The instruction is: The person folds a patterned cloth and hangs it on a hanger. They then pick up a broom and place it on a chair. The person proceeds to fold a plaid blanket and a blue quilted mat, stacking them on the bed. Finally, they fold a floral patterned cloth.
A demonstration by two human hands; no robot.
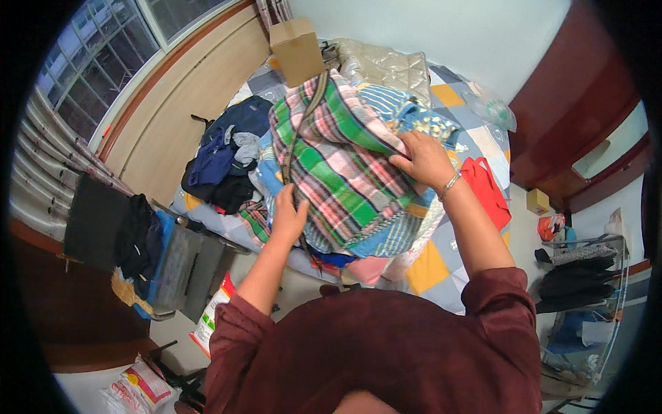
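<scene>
A green, pink and black plaid cloth (341, 176) lies over a heap of blue patterned fabric (388, 238) on the bed. A dark webbing strap (305, 121) runs down across its left part. My left hand (288, 215) is at the lower left edge of the plaid cloth, by the strap's lower end; whether its fingers close on either is unclear. My right hand (425, 159) grips the cloth's upper right edge between thumb and fingers. Dark clothes (227, 155) lie heaped to the left. A red fabric bag (486, 191) lies right of my right forearm.
A cardboard box (297, 52) and a shiny quilted jacket (382, 67) stand and lie behind the heap. At left is a chair-like piece (176, 269) bearing dark clothes. A drying rack (620, 290) with garments stands at right. A printed sack (212, 315) is on the floor.
</scene>
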